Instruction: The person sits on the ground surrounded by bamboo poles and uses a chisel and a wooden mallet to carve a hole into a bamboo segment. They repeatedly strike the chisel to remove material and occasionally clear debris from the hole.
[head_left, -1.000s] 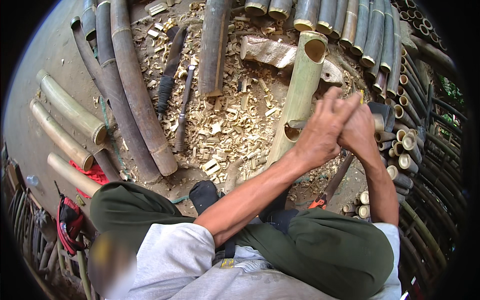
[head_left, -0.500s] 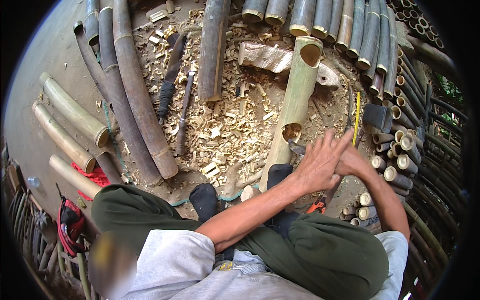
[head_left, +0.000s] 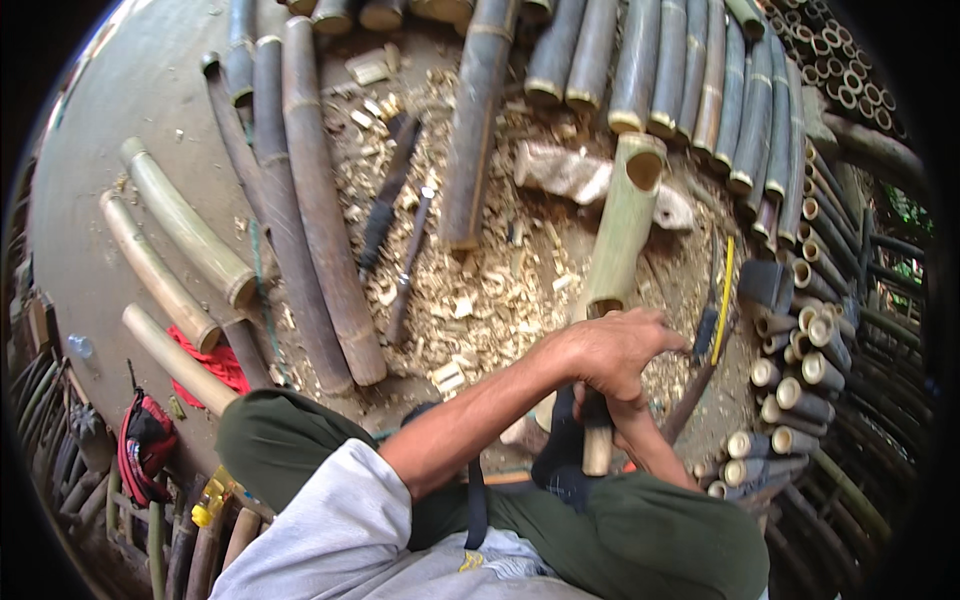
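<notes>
A pale green bamboo tube (head_left: 615,240) lies lengthwise in front of me, with a round hole near its far end and another beside my hands. My left hand (head_left: 615,350) lies across the near part of the tube, close to that hole, its fingers stretched to the right. Under it, my right hand (head_left: 630,415) is closed round a hand tool with a pale wooden handle (head_left: 597,450). The handle's end sticks out toward me, and its upper part is dark. My left hand hides the tool's working end. My foot in a dark sock (head_left: 560,460) is just below the hands.
Wood chips (head_left: 490,315) cover the ground. A dark-handled knife (head_left: 385,215) and a metal rod-like tool (head_left: 410,265) lie left of the tube. A pale wooden block (head_left: 565,175) supports its far end. Cut bamboo poles (head_left: 320,210) surround me; a yellow strip (head_left: 725,300) lies right.
Both hands have come nearer my body, and the pale handle now shows below them. The dark curved blade seen earlier at the near hole is hidden. My view has shifted.
</notes>
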